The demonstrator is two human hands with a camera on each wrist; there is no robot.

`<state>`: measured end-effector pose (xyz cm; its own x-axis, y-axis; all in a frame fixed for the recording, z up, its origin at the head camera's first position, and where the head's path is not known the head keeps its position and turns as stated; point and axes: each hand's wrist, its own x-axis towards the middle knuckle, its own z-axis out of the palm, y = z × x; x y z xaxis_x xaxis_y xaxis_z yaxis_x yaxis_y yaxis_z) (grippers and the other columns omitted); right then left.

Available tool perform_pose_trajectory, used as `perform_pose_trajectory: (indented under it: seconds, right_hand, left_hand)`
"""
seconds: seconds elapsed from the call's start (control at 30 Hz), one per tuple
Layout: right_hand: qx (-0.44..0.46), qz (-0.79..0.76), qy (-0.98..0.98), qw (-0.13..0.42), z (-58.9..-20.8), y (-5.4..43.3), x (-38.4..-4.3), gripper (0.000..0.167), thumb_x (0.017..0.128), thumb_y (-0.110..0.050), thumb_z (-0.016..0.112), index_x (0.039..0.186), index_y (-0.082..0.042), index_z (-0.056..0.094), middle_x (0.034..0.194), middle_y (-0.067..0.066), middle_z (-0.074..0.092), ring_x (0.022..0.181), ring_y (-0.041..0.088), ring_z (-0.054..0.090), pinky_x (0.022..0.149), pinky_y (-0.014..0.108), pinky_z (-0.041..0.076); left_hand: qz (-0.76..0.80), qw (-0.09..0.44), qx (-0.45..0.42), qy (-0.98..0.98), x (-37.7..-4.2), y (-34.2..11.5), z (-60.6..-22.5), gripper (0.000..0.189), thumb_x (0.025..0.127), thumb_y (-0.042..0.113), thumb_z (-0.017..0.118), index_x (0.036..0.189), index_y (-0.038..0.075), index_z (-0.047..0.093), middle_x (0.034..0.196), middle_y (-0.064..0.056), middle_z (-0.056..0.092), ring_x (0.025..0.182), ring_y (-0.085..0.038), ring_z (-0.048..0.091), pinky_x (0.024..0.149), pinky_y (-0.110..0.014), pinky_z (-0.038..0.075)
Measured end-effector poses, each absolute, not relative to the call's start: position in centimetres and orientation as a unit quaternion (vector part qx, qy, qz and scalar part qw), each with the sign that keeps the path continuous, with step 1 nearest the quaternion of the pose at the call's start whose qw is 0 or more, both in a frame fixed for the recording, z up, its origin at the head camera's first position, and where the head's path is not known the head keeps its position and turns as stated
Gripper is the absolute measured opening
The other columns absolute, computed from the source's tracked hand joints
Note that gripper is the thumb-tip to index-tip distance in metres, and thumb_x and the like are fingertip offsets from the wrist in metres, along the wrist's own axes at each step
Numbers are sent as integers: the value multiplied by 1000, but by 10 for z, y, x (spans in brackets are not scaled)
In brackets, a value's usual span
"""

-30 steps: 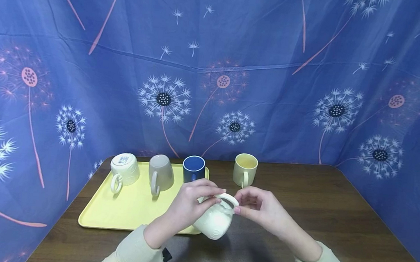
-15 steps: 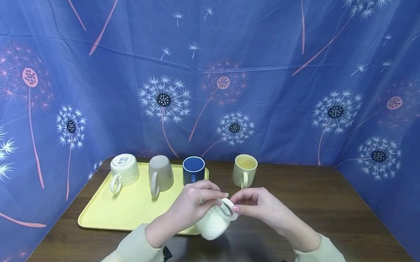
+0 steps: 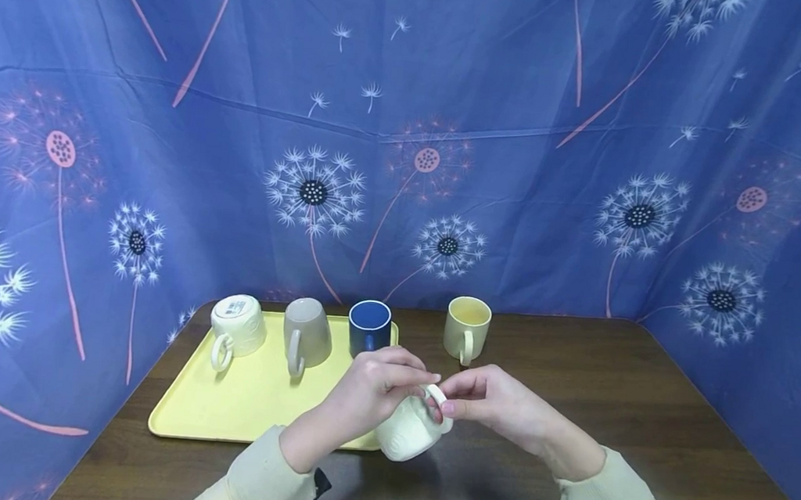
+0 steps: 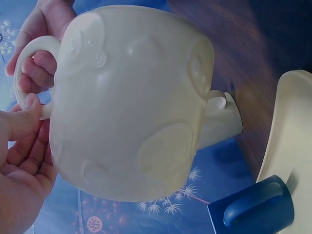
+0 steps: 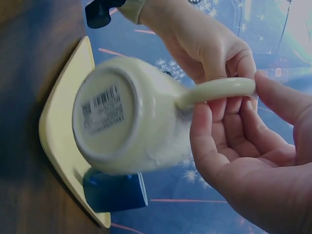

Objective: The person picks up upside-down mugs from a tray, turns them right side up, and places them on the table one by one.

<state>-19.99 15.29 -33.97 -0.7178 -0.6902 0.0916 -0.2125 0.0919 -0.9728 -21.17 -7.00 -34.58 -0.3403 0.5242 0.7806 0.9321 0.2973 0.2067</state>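
A white mug [image 3: 406, 432] with raised round patterns is held tilted above the table, between both hands. My left hand [image 3: 386, 381] pinches its handle, with the thumb pressed on the loop in the left wrist view. Fingers of my right hand [image 3: 494, 403] pass through the same handle [image 5: 219, 88], and the right thumb rests on its outer curve. The right wrist view shows the mug's base with a barcode label [image 5: 103, 109]. Its opening is hidden from the head view by the hands and the tilt.
A yellow tray [image 3: 218, 408] lies left, bearing an upside-down white mug [image 3: 242, 330], an upside-down grey mug [image 3: 311, 331] and an upright blue mug [image 3: 370, 318]. A pale yellow mug [image 3: 466, 330] stands behind the hands on the dark wooden table [image 3: 575, 366]. Blue patterned cloth [image 3: 533, 174] surrounds it.
The held mug has turned in the hands, its handle swinging toward the right. My right fingers have moved from the handle's edge to inside its loop. The other mugs stay put.
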Motion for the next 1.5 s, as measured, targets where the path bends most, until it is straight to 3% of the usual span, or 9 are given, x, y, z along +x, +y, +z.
perform_pose_trajectory:
  seconds: [0.9, 1.2, 1.5]
  right_hand:
    - [-378, -582, 711, 108, -356, 162, -184, 13, 91, -1, 56, 102, 6, 61, 91, 3, 64, 86, 8, 60, 76, 27, 52]
    - [-382, -584, 712, 79, -349, 169, -183, 13, 90, 2, 55, 102, 5, 61, 93, 7, 66, 87, 9, 61, 75, 27, 52]
    - [-370, -593, 713, 55, -344, 179, -181, 11, 89, 6, 56, 99, 5, 60, 92, 0, 65, 86, 9, 61, 73, 27, 52]
  left_hand:
    - [-331, 257, -500, -758, -212, -58, -344, 21, 76, 7, 76, 96, 8, 73, 91, 1, 71, 88, -9, 63, 80, -13, 48]
    - [-403, 246, -414, -778, -211, -66, -337, 31, 77, 9, 77, 106, 9, 69, 102, 2, 69, 99, -9, 61, 86, -20, 49]
    - [-419, 256, -370, -788, -209, -78, -332, 36, 76, 13, 78, 110, 10, 67, 104, 2, 68, 94, -8, 59, 79, -26, 52]
